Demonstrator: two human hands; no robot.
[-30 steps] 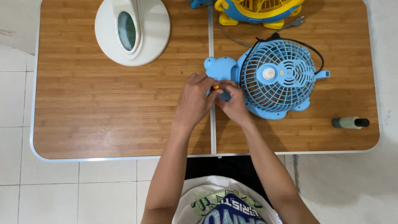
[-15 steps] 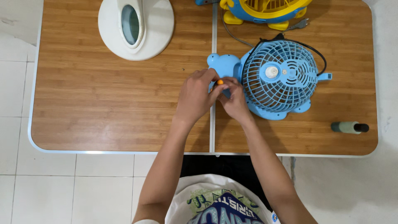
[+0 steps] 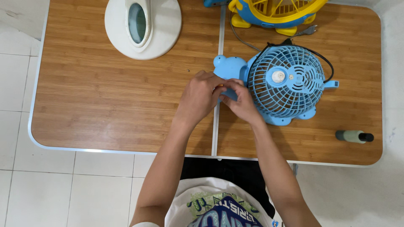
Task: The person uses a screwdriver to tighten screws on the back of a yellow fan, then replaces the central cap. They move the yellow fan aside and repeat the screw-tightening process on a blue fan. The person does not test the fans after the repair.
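Note:
A small blue table fan (image 3: 286, 84) lies on its back on the wooden table (image 3: 105, 105), round grille up, with its blue base (image 3: 229, 67) pointing left. Both my hands meet at that base. My left hand (image 3: 200, 98) is curled, and a small orange thing (image 3: 219, 86) shows at its fingertips; most of it is hidden. My right hand (image 3: 240, 103) pinches the edge of the blue base just left of the grille. The fan's black cord (image 3: 324, 63) loops round the far side of the grille.
A white round fan base with an oval window (image 3: 142, 25) stands at the back left. A yellow and blue fan (image 3: 277, 12) with a grey plug (image 3: 309, 30) is at the back. A small green bottle with a black cap (image 3: 353, 136) lies near the right front edge.
My hands stay together at the fan's base, with the fingers shifting only slightly. The view has drifted a little, so the table sits a bit higher in the picture.

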